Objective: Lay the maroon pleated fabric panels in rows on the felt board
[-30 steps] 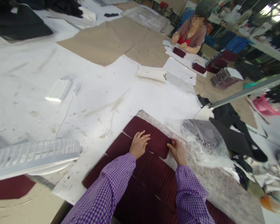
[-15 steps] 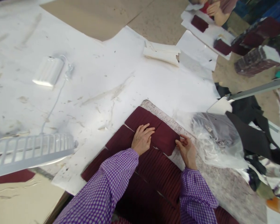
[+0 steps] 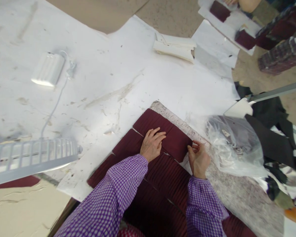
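In the head view, a flat dark maroon rectangular piece of sheet material (image 3: 176, 144) lay on the mottled grey board (image 3: 249, 204), near its far edge, at the end of a row of overlapping maroon pieces (image 3: 155, 121). It sat just beside the left hand (image 3: 153, 144), between that and the right hand (image 3: 199, 158). The left hand was open, palm down, its slightly spread fingers resting on the row. The right hand was half curled, thumb and forefinger close together at the piece's right end; whether they pinched it could not be told. The piece's visible length ran parallel to the board's far edge, that end pointing towards the clear plastic bag (image 3: 234, 144) on the board's right side.
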The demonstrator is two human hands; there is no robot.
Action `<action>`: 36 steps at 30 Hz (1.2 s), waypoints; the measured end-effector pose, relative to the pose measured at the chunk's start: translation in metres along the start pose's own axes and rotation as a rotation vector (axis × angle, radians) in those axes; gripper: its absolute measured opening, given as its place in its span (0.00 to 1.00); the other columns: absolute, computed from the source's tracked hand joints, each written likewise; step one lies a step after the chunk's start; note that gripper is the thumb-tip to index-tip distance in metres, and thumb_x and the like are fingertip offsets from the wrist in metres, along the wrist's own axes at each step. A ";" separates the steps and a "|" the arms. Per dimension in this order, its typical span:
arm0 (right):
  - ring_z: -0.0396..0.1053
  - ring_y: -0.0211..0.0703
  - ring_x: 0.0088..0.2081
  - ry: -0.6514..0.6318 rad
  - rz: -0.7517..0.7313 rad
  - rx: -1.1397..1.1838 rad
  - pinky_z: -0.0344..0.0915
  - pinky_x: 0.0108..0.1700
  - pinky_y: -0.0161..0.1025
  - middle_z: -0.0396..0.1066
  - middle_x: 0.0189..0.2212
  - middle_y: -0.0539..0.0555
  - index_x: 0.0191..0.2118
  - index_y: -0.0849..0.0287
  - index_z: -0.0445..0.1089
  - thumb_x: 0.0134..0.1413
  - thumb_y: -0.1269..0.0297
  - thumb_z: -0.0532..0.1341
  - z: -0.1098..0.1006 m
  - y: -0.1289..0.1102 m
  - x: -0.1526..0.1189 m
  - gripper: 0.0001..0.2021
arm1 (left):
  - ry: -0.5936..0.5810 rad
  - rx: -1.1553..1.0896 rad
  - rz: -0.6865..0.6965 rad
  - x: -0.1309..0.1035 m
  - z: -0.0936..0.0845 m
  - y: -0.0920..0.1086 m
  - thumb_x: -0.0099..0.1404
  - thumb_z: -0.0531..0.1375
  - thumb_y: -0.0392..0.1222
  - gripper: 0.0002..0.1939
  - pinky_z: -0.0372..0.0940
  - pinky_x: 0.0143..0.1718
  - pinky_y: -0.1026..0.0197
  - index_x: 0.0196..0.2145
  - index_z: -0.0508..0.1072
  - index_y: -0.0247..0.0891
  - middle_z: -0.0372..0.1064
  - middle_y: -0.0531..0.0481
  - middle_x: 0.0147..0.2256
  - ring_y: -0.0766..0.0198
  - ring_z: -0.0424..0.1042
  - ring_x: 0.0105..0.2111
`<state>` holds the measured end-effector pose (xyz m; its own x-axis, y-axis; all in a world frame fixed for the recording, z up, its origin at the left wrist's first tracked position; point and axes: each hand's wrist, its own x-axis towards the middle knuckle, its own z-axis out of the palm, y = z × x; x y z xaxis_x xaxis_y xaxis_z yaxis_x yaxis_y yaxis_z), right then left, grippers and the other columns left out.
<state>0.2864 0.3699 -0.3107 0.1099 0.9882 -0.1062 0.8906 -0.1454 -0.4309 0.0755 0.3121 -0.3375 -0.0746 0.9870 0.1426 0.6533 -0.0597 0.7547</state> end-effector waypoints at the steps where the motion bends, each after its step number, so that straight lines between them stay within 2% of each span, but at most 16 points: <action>1: 0.71 0.50 0.31 0.007 -0.007 -0.023 0.64 0.39 0.46 0.75 0.32 0.56 0.46 0.58 0.68 0.50 0.55 0.57 -0.002 -0.002 0.000 0.19 | 0.000 0.000 -0.001 0.000 0.000 0.000 0.60 0.53 0.29 0.18 0.51 0.61 0.44 0.47 0.70 0.40 0.69 0.51 0.52 0.56 0.57 0.59; 4: 0.71 0.48 0.30 -0.003 -0.027 -0.045 0.64 0.38 0.45 0.75 0.33 0.56 0.47 0.58 0.68 0.51 0.55 0.57 -0.006 -0.002 0.004 0.19 | 0.002 0.001 -0.003 0.000 0.001 0.000 0.60 0.53 0.29 0.18 0.50 0.62 0.45 0.47 0.69 0.40 0.69 0.52 0.52 0.57 0.56 0.59; 12: 0.72 0.48 0.30 -0.062 -0.048 -0.046 0.65 0.37 0.44 0.75 0.33 0.57 0.47 0.59 0.69 0.50 0.55 0.58 -0.006 0.016 0.020 0.20 | 0.008 0.003 0.004 -0.001 0.000 -0.001 0.60 0.53 0.29 0.18 0.51 0.61 0.45 0.47 0.70 0.39 0.69 0.51 0.52 0.57 0.56 0.59; 19: 0.72 0.49 0.31 -0.053 -0.027 -0.076 0.65 0.38 0.45 0.75 0.33 0.57 0.45 0.60 0.69 0.50 0.56 0.58 -0.008 0.010 0.019 0.19 | 0.003 0.013 0.019 -0.001 0.001 -0.002 0.60 0.53 0.28 0.21 0.51 0.61 0.46 0.50 0.69 0.41 0.69 0.52 0.52 0.57 0.56 0.59; 24: 0.72 0.50 0.31 -0.039 -0.030 -0.080 0.65 0.37 0.45 0.75 0.33 0.57 0.45 0.61 0.69 0.50 0.54 0.57 -0.008 0.006 0.016 0.20 | 0.004 0.020 0.030 -0.002 0.001 -0.003 0.58 0.54 0.27 0.20 0.51 0.61 0.45 0.46 0.72 0.42 0.69 0.52 0.52 0.57 0.55 0.60; 30: 0.70 0.52 0.33 0.048 -0.046 -0.057 0.64 0.39 0.48 0.73 0.32 0.59 0.43 0.62 0.70 0.48 0.57 0.57 -0.008 0.000 0.022 0.19 | 0.010 0.026 0.028 -0.002 0.002 -0.003 0.58 0.54 0.28 0.18 0.52 0.61 0.45 0.44 0.73 0.41 0.69 0.52 0.52 0.56 0.56 0.59; 36: 0.67 0.46 0.29 0.230 -0.068 0.037 0.64 0.37 0.46 0.70 0.34 0.60 0.46 0.66 0.68 0.52 0.63 0.54 -0.017 -0.008 0.032 0.18 | 0.015 0.026 0.025 -0.002 0.002 -0.002 0.58 0.55 0.28 0.18 0.51 0.61 0.44 0.44 0.72 0.41 0.70 0.51 0.52 0.56 0.56 0.59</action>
<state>0.2907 0.4033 -0.2952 0.1522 0.9798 0.1294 0.8830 -0.0760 -0.4632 0.0758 0.3110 -0.3403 -0.0691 0.9829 0.1709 0.6745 -0.0802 0.7339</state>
